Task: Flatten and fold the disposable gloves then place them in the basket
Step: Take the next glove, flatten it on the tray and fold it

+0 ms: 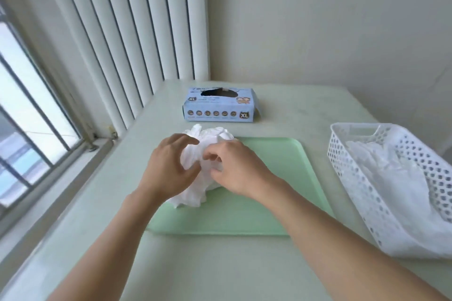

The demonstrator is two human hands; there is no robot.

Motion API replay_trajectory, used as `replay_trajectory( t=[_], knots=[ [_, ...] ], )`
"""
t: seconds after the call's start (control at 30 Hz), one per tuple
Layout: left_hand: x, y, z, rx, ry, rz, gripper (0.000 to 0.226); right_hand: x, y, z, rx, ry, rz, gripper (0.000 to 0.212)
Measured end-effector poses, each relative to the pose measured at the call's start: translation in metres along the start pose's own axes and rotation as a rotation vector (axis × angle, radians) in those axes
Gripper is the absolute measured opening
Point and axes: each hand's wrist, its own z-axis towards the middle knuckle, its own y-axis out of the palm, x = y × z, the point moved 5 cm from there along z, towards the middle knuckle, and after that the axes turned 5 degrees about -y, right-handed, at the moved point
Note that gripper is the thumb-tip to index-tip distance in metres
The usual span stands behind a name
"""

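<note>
Crumpled gloves between both hands, right hand pinching them, left hand fingers spread (over tray)

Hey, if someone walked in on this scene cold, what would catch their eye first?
Probably the two hands meeting over a crumpled pile of white gloves at the far left corner of the green tray: the left hand lies against the pile, and the right hand pinches at the plastic. Next, the white perforated basket to the right, already holding gloves, and the blue glove box behind the tray.
</note>
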Motion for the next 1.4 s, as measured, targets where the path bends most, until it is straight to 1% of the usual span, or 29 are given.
replay_trajectory(
  t=[0.07,0.17,0.23,0.3,0.33,0.37,0.43,0.47,0.5,0.57,0.6,0.67,0.73,0.8,0.87,0.9,0.97,1.03,1.07,1.13,1.2,1.3,1.37,1.4],
  knots=[
    [-0.011,0.009,-0.01,-0.019,-0.017,-0.01,0.056,0.005,0.012,0.007,0.056,0.013,0.025,0.038],
    [-0.023,0.023,-0.019,-0.029,0.0,-0.046,0.059,0.019,0.024,0.01,0.097,0.044,0.105,0.058],
    [-0.025,0.024,-0.019,-0.023,0.007,-0.084,0.058,0.032,0.032,0.005,0.111,0.08,0.227,0.064],
    [-0.027,0.023,-0.016,-0.011,-0.018,-0.126,0.057,0.04,0.037,-0.004,0.173,0.098,0.361,0.069],
    [-0.029,0.024,-0.014,-0.009,-0.041,-0.161,0.058,0.041,0.039,-0.008,0.196,0.102,0.39,0.074],
    [-0.03,0.025,-0.013,-0.01,-0.066,-0.204,0.059,0.039,0.039,-0.01,0.2,0.097,0.378,0.081],
    [-0.034,0.027,-0.013,0.0,-0.102,-0.297,0.062,0.027,0.041,-0.009,0.155,0.073,0.262,0.088],
    [-0.034,0.027,-0.013,0.007,-0.109,-0.336,0.064,0.02,0.043,-0.008,0.134,0.069,0.186,0.086],
    [-0.035,0.028,-0.014,0.013,-0.111,-0.362,0.064,0.014,0.046,-0.007,0.117,0.067,0.113,0.08],
    [-0.036,0.027,-0.014,0.036,-0.104,-0.374,0.065,0.004,0.054,-0.006,0.081,0.075,-0.02,0.059],
    [-0.038,0.026,-0.014,0.049,-0.111,-0.373,0.067,0.004,0.057,-0.006,0.085,0.082,-0.041,0.048],
    [-0.044,0.025,-0.012,0.052,-0.154,-0.358,0.073,0.015,0.057,-0.003,0.152,0.113,0.043,0.03],
    [-0.048,0.026,-0.011,0.033,-0.174,-0.328,0.078,0.033,0.053,0.002,0.216,0.125,0.193,0.02],
    [-0.049,0.027,-0.012,0.014,-0.146,-0.287,0.082,0.052,0.05,0.005,0.284,0.118,0.312,0.019],
    [-0.048,0.028,-0.012,-0.011,-0.096,-0.202,0.086,0.067,0.044,0.002,0.34,0.157,0.381,0.031],
    [-0.048,0.029,-0.011,-0.017,-0.065,-0.13,0.086,0.073,0.041,0.0,0.35,0.187,0.397,0.037],
    [-0.046,0.033,-0.01,-0.019,-0.014,0.051,0.085,0.084,0.034,-0.006,0.353,0.255,0.39,0.042],
    [-0.045,0.036,-0.011,-0.025,-0.034,0.185,0.082,0.095,0.028,-0.011,0.362,0.311,0.43,0.054],
    [-0.044,0.036,-0.012,-0.029,-0.058,0.21,0.08,0.1,0.025,-0.013,0.369,0.333,0.478,0.056],
    [-0.042,0.035,-0.013,-0.03,-0.08,0.178,0.081,0.106,0.02,-0.017,0.376,0.347,0.563,0.055],
    [-0.038,0.03,-0.014,-0.034,-0.075,0.076,0.085,0.104,0.02,-0.017,0.335,0.319,0.648,0.051],
    [-0.029,0.03,-0.019,-0.092,-0.026,-0.068,0.086,0.079,0.031,-0.013,0.237,0.211,0.738,0.038],
    [-0.027,0.033,-0.02,-0.116,-0.023,-0.104,0.09,0.053,0.042,-0.013,0.181,0.112,0.754,0.024],
    [-0.028,0.034,-0.02,-0.109,-0.041,-0.11,0.092,0.044,0.049,-0.013,0.152,0.079,0.772,0.022]
  ],
)
